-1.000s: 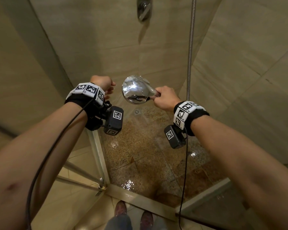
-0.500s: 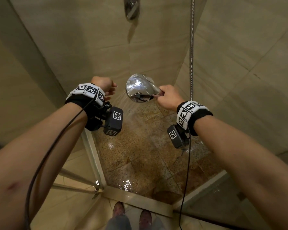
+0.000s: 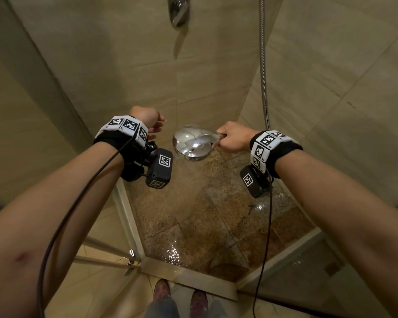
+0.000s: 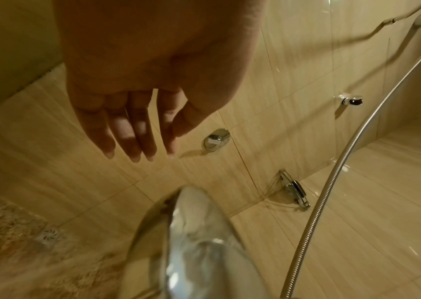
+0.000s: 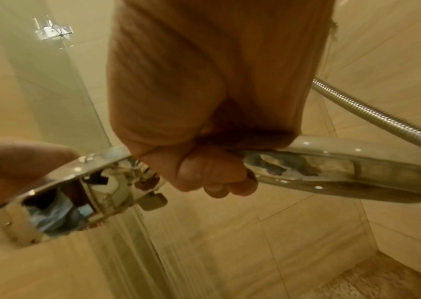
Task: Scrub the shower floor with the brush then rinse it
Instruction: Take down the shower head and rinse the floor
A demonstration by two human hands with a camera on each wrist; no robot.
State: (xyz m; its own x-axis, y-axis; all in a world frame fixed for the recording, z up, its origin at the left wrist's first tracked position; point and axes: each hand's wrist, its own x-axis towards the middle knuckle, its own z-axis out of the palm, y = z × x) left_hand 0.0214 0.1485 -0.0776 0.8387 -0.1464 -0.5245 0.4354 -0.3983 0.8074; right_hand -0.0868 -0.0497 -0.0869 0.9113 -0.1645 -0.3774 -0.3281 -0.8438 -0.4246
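My right hand grips the handle of a chrome shower head, which faces down over the wet, speckled brown shower floor. In the right wrist view my fingers curl round the shower head handle, and water streams down from its face. My left hand hovers just left of the head, empty. In the left wrist view its fingers hang straight and relaxed above the shower head. No brush is in view.
A metal hose runs up the right corner. A chrome mixer valve sits high on the back wall. A floor drain lies near the back wall. Glass door frame and sill border the floor; my shoes stand outside.
The shower head has shifted right and slightly lower with my right hand, and its spray now lands further toward the right side of the floor. My left hand stays beside it.
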